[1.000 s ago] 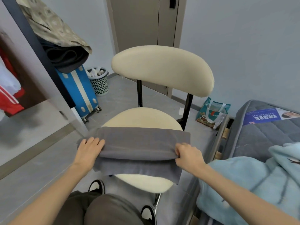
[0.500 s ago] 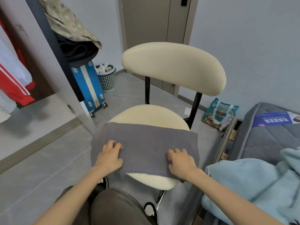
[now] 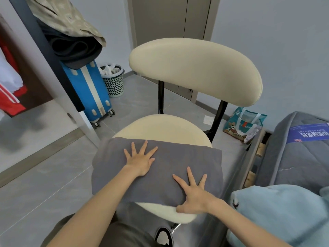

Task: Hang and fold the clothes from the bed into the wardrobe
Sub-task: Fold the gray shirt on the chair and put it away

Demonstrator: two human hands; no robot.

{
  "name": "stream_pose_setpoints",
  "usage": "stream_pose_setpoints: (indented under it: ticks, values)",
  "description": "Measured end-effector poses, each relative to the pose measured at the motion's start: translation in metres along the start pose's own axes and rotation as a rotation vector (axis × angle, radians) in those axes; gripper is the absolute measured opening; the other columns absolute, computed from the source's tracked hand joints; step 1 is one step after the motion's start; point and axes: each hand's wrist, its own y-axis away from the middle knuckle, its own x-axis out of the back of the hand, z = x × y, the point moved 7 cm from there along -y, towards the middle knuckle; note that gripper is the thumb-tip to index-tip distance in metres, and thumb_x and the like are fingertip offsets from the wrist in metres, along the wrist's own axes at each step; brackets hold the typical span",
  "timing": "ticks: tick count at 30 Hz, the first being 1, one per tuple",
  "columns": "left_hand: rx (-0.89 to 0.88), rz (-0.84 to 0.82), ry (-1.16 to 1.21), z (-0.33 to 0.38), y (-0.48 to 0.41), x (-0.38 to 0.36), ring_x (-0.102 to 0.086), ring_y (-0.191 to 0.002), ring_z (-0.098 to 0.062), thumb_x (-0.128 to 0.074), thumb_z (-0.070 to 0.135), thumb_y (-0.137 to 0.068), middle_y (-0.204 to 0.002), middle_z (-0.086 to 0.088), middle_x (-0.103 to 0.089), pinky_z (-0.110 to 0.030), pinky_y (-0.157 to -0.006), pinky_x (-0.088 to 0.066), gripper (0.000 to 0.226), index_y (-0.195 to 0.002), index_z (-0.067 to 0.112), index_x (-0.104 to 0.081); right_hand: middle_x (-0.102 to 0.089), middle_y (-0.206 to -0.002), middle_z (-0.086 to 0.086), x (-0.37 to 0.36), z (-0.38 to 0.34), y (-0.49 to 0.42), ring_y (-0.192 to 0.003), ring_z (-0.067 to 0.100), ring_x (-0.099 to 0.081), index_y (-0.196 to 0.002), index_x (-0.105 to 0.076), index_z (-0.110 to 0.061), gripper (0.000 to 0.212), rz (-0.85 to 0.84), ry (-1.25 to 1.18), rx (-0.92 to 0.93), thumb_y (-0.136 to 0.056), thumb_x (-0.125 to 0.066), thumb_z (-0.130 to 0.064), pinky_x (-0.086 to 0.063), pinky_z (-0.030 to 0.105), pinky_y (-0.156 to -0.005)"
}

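Observation:
A folded grey cloth (image 3: pixel 178 157) lies across the front of a cream chair seat (image 3: pixel 160 127). My left hand (image 3: pixel 140 159) presses flat on the cloth's middle, fingers spread. My right hand (image 3: pixel 194 193) presses flat on its near right part, fingers spread, thumb at the seat's front edge. A light blue garment (image 3: pixel 277 214) lies on the bed (image 3: pixel 293 157) at the right. The wardrobe (image 3: pixel 19 86) stands open at the left with red and white clothes hanging inside.
The chair's cream backrest (image 3: pixel 195 68) rises behind the seat. A blue suitcase (image 3: pixel 89 90) with dark and patterned cloth piled on top, a mesh bin (image 3: pixel 114 81) and a printed bag (image 3: pixel 243 125) stand on the grey floor.
The grey cloth was folded over on the seat. Both hands went from gripping its edges to lying flat on top, then slid forward with the fingers spreading.

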Motion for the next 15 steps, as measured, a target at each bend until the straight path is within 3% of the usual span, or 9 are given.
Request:
stream_pose_setpoints:
  ticks: [4, 9, 12, 15]
  values:
    - [-0.058, 0.047, -0.029, 0.012, -0.029, 0.019, 0.005, -0.147, -0.036, -0.021, 0.045, -0.103, -0.161, 0.001, -0.002, -0.069, -0.11, 0.007, 0.05, -0.152, 0.042, -0.006, 0.038, -0.152, -0.006, 0.006, -0.006, 0.008, -0.133, 0.053, 0.034, -0.144, 0.016, -0.053, 0.104, 0.039, 0.136, 0.018, -0.076, -0.063, -0.043, -0.037, 0.065, -0.102]
    - [-0.084, 0.163, 0.0, 0.007, -0.039, 0.02, -0.022, -0.135, -0.028, -0.026, 0.051, -0.101, -0.144, -0.006, -0.025, -0.068, -0.111, -0.003, 0.049, -0.148, 0.042, -0.021, 0.023, -0.158, 0.002, 0.016, -0.013, 0.012, -0.14, 0.052, 0.017, -0.147, -0.005, -0.04, 0.082, 0.108, 0.236, -0.007, -0.086, -0.058, -0.027, -0.045, 0.059, -0.098]
    - [-0.08, 0.215, -0.025, 0.003, -0.036, 0.023, -0.033, -0.125, -0.027, -0.029, 0.05, -0.1, -0.132, -0.005, -0.038, -0.059, -0.11, -0.018, 0.044, -0.143, 0.039, -0.031, 0.005, -0.158, 0.012, 0.026, -0.02, 0.011, -0.141, 0.05, -0.005, -0.143, -0.015, -0.028, 0.064, 0.185, 0.407, -0.014, -0.092, -0.05, -0.011, -0.052, 0.053, -0.089]
    - [-0.074, 0.236, -0.012, 0.0, -0.031, 0.027, -0.048, -0.114, -0.028, -0.031, 0.046, -0.101, -0.124, -0.004, -0.052, -0.046, -0.099, -0.029, 0.036, -0.131, 0.03, -0.042, -0.02, -0.147, 0.015, 0.043, -0.022, 0.003, -0.13, 0.04, -0.033, -0.141, -0.021, -0.023, 0.053, 0.295, 0.52, 0.007, -0.096, -0.041, -0.003, -0.052, 0.041, -0.077]
